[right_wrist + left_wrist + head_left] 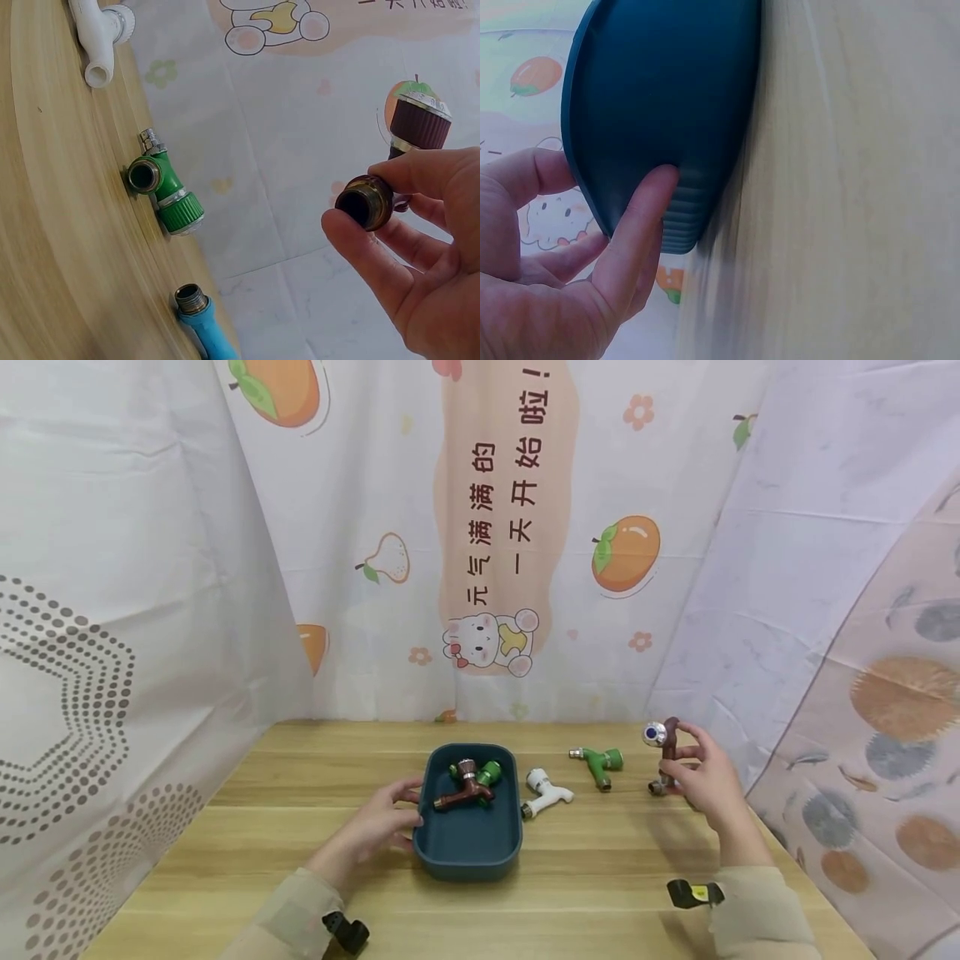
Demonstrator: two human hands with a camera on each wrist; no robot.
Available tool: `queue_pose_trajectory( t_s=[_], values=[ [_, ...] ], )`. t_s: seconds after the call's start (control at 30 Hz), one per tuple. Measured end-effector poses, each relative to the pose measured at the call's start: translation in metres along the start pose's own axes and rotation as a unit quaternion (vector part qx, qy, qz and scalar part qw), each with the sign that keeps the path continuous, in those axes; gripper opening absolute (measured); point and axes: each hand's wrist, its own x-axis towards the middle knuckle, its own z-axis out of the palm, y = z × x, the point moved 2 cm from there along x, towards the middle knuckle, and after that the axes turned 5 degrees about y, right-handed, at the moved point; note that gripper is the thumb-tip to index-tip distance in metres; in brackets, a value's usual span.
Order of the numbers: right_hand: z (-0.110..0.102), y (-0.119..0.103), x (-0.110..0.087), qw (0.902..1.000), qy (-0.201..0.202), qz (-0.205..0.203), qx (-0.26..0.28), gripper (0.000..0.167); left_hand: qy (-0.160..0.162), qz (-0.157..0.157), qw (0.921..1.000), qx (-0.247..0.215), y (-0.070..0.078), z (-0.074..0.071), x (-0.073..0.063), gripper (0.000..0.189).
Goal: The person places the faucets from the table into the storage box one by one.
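My right hand (708, 781) pinches a brown tap (670, 752) with a silver-capped knob, held up at the table's right side. In the right wrist view, thumb and fingers grip the brown tap (367, 202) near its threaded end. My left hand (378, 818) touches the outer left wall of a dark teal bin (468, 852), its fingers fairly straight. In the left wrist view the fingertips lie against the outside of the bin (660, 90). Inside the bin, a brown tap (468, 789) lies over a green tap (489, 772), partly hiding it.
A white tap (547, 793) lies just right of the bin. Farther right is a green tap (600, 764). A light blue tap (206, 330) shows in the right wrist view. Printed curtains (360, 677) stand behind and on both sides of the wooden table (585, 885).
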Motion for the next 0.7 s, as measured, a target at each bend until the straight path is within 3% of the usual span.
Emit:
queue_pose_trajectory(
  t_s=[0.7],
  values=[
    [0.0024, -0.0063, 0.0000, 1.0000, 0.000, 0.002, 0.003, 0.080, -0.001, -0.005, 0.9999, -0.011, -0.0027, -0.0017, 0.0005, 0.073]
  ],
)
